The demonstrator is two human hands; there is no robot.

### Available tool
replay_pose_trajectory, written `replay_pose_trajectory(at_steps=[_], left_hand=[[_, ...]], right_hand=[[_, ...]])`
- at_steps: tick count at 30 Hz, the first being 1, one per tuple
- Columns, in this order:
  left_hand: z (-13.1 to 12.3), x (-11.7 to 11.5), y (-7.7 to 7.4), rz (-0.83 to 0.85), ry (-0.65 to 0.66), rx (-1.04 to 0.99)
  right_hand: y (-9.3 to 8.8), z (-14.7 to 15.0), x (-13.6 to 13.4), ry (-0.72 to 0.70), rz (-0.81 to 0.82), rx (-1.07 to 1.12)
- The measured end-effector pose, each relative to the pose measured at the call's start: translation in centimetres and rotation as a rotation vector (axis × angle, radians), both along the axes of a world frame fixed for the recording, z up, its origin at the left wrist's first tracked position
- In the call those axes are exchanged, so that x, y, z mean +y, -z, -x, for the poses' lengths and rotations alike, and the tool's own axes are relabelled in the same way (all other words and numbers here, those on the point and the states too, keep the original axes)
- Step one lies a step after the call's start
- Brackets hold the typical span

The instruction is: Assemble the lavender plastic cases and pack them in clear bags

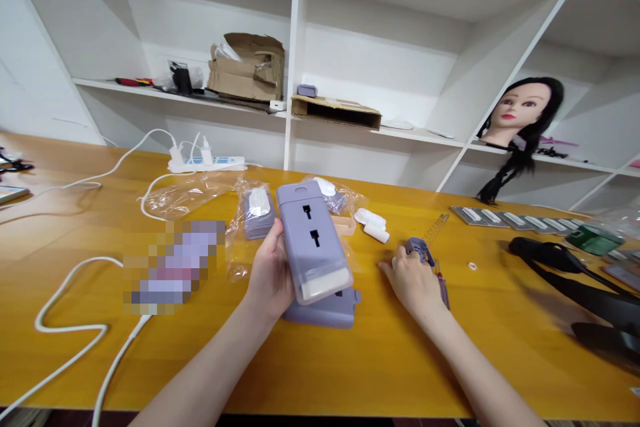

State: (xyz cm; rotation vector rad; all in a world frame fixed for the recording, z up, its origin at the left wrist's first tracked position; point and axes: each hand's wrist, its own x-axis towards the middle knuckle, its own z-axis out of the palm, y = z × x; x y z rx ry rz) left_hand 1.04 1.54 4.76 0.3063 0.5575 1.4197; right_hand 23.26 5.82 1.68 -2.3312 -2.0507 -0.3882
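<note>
My left hand (270,277) grips a lilac rectangular plastic case (313,243) with two dark slots on its face, holding it tilted above the yellow wooden table (350,360). A second lilac piece (327,310) lies flat on the table just under it. My right hand (413,280) rests on the table to the right, fingers curled on a small lilac part (419,250) beside a thin screwdriver (443,287). A metal spring (435,228) lies just beyond that hand.
Clear plastic bags with more lilac parts (259,212) and white caps (373,221) lie behind the hands. A white power strip (207,163) and cables (70,327) lie left. Black straps (575,273), a green box (595,239) and a mannequin head (520,113) are right. White shelves stand behind.
</note>
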Motion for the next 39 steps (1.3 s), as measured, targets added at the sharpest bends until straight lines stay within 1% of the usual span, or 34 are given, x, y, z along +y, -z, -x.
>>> replay_pose_trajectory(at_steps=[2, 4, 6, 7, 8, 9, 10, 12, 14, 15, 17, 19, 23, 28, 31, 33, 39], left_hand=[[-0.1, -0.1, 0.1, -0.008, 0.029, -0.019], [-0.2, -0.2, 0.1, -0.015, 0.048, -0.032], [-0.2, -0.4, 0.2, -0.031, 0.064, -0.015], [-0.2, -0.6, 0.2, -0.040, 0.069, 0.001], [-0.3, -0.7, 0.2, -0.049, 0.071, 0.018], [-0.4, -0.9, 0.2, -0.057, 0.074, 0.034], [-0.6, -1.0, 0.2, -0.065, 0.078, 0.044], [-1.0, -1.4, 0.3, -0.090, 0.108, 0.036], [-1.5, -1.7, 0.5, -0.131, 0.158, 0.000], [-1.8, -1.8, 0.6, -0.150, 0.175, -0.019], [-2.1, -2.0, 0.9, -0.177, 0.197, -0.045], [-2.3, -2.0, 1.0, -0.177, 0.185, -0.052], [-2.5, -2.0, 1.2, -0.158, 0.120, -0.059], [-2.9, -2.2, 1.4, -0.137, 0.100, -0.035], [-3.2, -2.5, 1.5, -0.114, 0.125, -0.010], [-3.3, -2.6, 1.5, -0.097, 0.126, -0.001], [-3.0, -2.6, 1.4, -0.066, 0.056, 0.001]], right_hand=[[0.2, -0.2, 0.3, -0.002, 0.023, 0.027], [-0.3, -0.7, 0.2, -0.007, 0.037, 0.037], [-1.5, -0.9, -0.7, -0.044, -0.021, 0.090], [-2.2, -0.8, -1.3, -0.094, -0.106, 0.163], [-3.1, -0.5, -2.1, -0.163, -0.238, 0.277], [-3.9, 0.2, -2.9, -0.275, -0.341, 0.417], [-4.7, 1.0, -3.6, -0.408, -0.402, 0.554], [-5.9, 3.4, -4.8, -0.650, -0.496, 0.758], [-6.5, 5.8, -5.3, -0.785, -0.566, 0.845], [-6.5, 6.9, -5.3, -0.810, -0.582, 0.863], [-6.2, 8.4, -5.2, -0.802, -0.611, 0.892], [-5.6, 9.0, -5.0, -0.804, -0.617, 0.921], [-4.6, 8.7, -4.8, -0.854, -0.605, 0.953], [-4.6, 8.4, -4.3, -0.790, -0.585, 0.997], [-4.6, 8.3, -4.1, -0.777, -0.575, 1.025], [-4.5, 8.2, -4.3, -0.788, -0.572, 1.036], [-3.6, 8.3, -5.1, -0.852, -0.547, 0.981]])
